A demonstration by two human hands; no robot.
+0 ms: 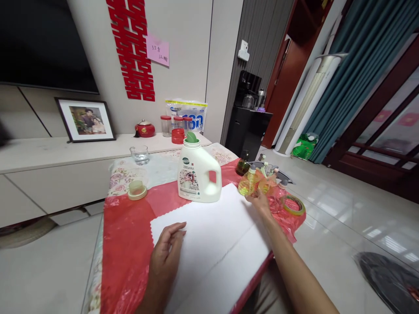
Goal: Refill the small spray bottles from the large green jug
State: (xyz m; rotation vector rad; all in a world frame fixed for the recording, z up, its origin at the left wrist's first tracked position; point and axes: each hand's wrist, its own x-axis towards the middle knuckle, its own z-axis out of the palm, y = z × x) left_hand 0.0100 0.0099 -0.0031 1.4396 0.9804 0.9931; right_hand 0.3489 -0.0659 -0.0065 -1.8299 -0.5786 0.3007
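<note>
A small yellow-green spray bottle (248,184) stands upright beside the white sheet (209,244).

Single head-worn view, close above the table (131,244), facing forward and down toward the wall cabinet (49,150).

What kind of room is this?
Most likely a home living room: a framed photo leans on a low cabinet under a wall-mounted TV, and curtains hang beside a floor-standing air conditioner.

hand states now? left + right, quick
Left hand: open, empty, fingers resting flat on the white sheet.
Right hand: at the small yellow spray bottles, touching them; cannot tell if it grips one.
</note>
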